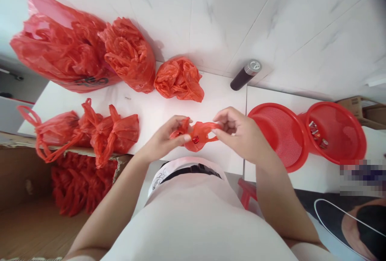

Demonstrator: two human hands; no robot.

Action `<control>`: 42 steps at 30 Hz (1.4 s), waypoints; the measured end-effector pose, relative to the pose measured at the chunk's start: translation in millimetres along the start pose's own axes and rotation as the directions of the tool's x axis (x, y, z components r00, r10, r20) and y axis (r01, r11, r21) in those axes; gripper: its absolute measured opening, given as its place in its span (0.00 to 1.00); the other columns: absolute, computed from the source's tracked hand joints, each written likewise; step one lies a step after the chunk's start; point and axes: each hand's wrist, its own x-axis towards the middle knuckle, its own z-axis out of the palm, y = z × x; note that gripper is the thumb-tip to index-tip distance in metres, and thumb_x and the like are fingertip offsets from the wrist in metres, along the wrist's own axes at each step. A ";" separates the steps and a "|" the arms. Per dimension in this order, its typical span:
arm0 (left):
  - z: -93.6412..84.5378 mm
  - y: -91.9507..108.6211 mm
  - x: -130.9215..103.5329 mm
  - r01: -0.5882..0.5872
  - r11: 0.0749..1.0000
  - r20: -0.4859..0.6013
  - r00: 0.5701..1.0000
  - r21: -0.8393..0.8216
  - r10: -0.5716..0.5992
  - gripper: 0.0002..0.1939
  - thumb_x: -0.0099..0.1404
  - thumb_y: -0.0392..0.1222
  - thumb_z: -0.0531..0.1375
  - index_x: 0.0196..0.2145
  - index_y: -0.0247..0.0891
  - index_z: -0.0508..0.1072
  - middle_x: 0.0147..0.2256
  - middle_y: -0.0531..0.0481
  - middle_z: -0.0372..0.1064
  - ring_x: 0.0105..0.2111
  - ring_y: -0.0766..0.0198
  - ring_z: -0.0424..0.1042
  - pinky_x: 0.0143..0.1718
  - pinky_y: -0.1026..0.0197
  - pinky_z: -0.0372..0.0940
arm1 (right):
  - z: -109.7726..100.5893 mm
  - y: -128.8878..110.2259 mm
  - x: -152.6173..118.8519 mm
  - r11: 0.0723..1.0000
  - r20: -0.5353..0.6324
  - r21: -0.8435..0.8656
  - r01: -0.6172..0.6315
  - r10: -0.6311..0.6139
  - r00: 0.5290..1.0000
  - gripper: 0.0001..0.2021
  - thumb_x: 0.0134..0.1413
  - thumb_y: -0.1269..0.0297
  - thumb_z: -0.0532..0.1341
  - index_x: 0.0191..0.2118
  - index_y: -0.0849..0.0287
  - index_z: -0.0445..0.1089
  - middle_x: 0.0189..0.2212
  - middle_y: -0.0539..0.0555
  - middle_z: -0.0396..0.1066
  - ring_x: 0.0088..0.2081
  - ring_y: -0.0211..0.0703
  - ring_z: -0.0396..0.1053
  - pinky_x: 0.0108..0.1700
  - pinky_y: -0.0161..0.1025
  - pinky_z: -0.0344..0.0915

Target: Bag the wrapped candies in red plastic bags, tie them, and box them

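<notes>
Bag (pixel 199 131) between left hand (pixel 166 137) and right hand (pixel 237 132)

Dark flask (pixel 240 79) near the grey-veined white wall (pixel 217 19)

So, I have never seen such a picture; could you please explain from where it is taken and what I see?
No machine: a head-worn camera looks down at its wearer, whose bare left hand and right hand hold a small red bag. On the white surface are three bulging red bags, smaller red bags, a dark flask and two red baskets; the far-right one contains small items. At lower left, an open cardboard box holds more red bags.
</notes>
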 end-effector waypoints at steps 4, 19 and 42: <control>20.6 -4.7 7.2 0.055 0.990 0.221 0.972 0.127 -0.083 0.26 0.58 0.46 0.66 0.53 0.40 0.66 0.39 0.49 0.72 0.38 0.60 0.70 0.42 0.57 0.66 | 28.1 -22.3 4.9 0.992 0.191 0.081 0.095 -0.109 0.975 0.05 0.54 0.69 0.59 0.37 0.53 0.66 0.29 0.46 0.67 0.28 0.33 0.65 0.31 0.33 0.64; 28.0 -30.1 9.1 0.279 0.936 0.068 0.960 -0.213 -0.271 0.15 0.69 0.52 0.53 0.33 0.38 0.67 0.22 0.56 0.62 0.24 0.68 0.63 0.30 0.64 0.62 | 62.8 28.7 -6.8 0.969 0.044 0.122 0.216 -0.223 0.974 0.05 0.56 0.71 0.56 0.37 0.56 0.67 0.34 0.49 0.71 0.36 0.36 0.68 0.42 0.37 0.65; 25.4 -49.4 22.1 -0.275 0.753 -0.007 0.937 0.598 0.348 0.17 0.64 0.30 0.52 0.47 0.43 0.72 0.49 0.47 0.68 0.46 0.62 0.71 0.44 0.62 0.67 | 70.2 67.8 37.4 0.960 0.279 0.279 0.001 -0.082 0.957 0.11 0.64 0.60 0.50 0.38 0.57 0.66 0.33 0.48 0.68 0.35 0.37 0.65 0.40 0.35 0.62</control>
